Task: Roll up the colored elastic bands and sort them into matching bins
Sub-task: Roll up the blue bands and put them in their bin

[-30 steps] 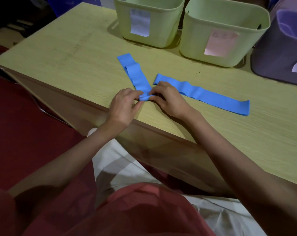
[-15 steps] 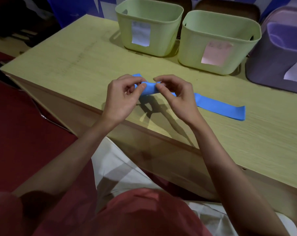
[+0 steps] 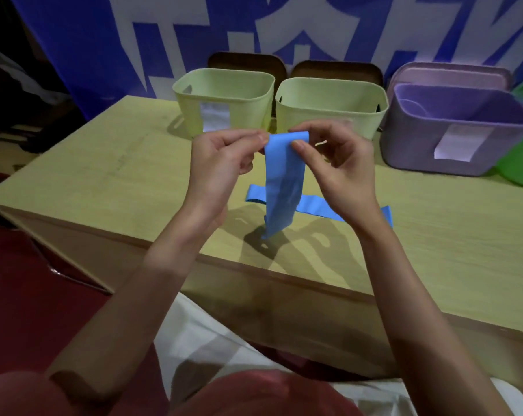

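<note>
A blue elastic band [image 3: 282, 184] hangs straight down above the wooden table [image 3: 104, 181], its lower end near the tabletop. My left hand [image 3: 224, 163] pinches its top left corner and my right hand [image 3: 335, 166] pinches its top right corner, both raised in front of the bins. A second blue band [image 3: 317, 207] lies flat on the table behind the hanging one, partly hidden by it and by my right wrist. Two pale green bins [image 3: 224, 97] [image 3: 332, 106] with paper labels stand at the back, and a purple bin [image 3: 458, 127] stands to their right.
A green plastic container [image 3: 521, 163] sits at the far right edge beside the purple bin. A blue and white banner [image 3: 254, 28] hangs behind the table. The table's front edge runs just below my wrists, with my lap under it.
My hands lifted the blue band off the table and it unrolled, from a short roll between my fingers to a strip hanging down. The view tilted up toward the bins.
</note>
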{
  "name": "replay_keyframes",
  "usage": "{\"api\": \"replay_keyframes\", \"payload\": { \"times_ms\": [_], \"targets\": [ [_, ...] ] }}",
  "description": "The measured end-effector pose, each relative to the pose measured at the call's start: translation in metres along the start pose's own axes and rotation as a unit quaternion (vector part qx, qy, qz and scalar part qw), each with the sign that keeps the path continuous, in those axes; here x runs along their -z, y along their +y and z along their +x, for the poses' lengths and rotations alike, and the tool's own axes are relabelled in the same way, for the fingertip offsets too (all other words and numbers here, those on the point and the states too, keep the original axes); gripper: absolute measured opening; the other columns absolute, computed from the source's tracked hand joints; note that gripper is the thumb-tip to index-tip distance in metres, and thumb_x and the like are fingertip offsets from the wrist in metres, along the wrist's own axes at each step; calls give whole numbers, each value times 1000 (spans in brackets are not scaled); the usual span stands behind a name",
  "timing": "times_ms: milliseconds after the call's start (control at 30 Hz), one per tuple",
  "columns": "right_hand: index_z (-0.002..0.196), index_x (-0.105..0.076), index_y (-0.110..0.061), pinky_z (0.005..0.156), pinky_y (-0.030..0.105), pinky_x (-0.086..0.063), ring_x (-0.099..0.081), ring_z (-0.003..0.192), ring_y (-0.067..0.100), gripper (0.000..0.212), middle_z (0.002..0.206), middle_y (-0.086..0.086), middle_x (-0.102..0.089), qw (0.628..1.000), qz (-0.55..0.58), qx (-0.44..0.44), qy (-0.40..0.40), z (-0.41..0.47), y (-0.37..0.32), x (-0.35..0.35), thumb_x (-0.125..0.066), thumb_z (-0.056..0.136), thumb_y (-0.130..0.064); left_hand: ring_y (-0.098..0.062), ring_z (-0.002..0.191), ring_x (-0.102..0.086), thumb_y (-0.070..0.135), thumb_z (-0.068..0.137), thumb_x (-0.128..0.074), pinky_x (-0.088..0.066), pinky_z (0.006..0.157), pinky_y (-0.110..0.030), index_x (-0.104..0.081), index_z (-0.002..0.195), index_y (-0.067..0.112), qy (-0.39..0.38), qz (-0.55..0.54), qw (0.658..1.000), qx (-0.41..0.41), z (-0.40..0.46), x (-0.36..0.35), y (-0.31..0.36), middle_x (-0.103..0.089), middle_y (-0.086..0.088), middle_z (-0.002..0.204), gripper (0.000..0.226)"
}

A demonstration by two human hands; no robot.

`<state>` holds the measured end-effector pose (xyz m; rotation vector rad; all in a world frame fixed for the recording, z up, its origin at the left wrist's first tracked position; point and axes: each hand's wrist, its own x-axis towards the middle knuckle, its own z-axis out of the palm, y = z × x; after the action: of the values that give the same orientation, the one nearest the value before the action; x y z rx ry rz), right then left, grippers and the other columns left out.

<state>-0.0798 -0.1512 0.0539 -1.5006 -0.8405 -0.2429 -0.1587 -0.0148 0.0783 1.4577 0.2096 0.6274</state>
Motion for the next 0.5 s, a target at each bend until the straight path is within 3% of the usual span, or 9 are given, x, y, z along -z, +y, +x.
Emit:
{"api": "replay_keyframes", "payload": {
  "times_ms": [133,200,267,400,500],
  "targets": [
    [96,-62,-13,71,20,-46,-56,75,2,8,82,-8,-61,998,-32,16,51,4,-4,16,-60,91,-7,-8,53,-36,4,85,-64,-30,54,-20,-71,74,11,-32,4,999,-23,8,-28,6,-53,12,50,15],
    [94,-61,-12,69,20,-44,-53,73,3,4,79,-3,-59,997,-45,3,66,4,-2,24,-59,92,-9,1,55,-47,8,88,-62,-37,58,-15,-69,78,10,-30,72,993,-93,12,-41,-1,-58,14,53,12],
    [92,-60,-11,68,21,-43,-51,71,5,5,78,3,-58,995,-57,-19,76,3,2,31,-56,93,-14,-1,61,-51,15,91,-57,-40,61,-19,-65,78,11,-33,153,971,-180,15,-51,-15,-58,12,61,15],
    [87,-60,-17,64,30,-42,-51,70,11,8,75,9,-60,992,-74,-38,91,-1,5,44,-56,93,-17,-8,60,-34,20,96,-45,-27,58,-23,-42,70,16,-39,278,911,-302,19,-65,-35,-36,15,61,26],
    [83,-58,-29,63,25,-41,-50,69,8,19,72,2,-59,990,-87,-42,102,-4,6,51,-57,94,-13,-8,64,-29,16,98,-40,-24,60,-19,-37,73,20,-55,282,899,-329,21,-74,-39,-34,14,60,25]
  ]
}}
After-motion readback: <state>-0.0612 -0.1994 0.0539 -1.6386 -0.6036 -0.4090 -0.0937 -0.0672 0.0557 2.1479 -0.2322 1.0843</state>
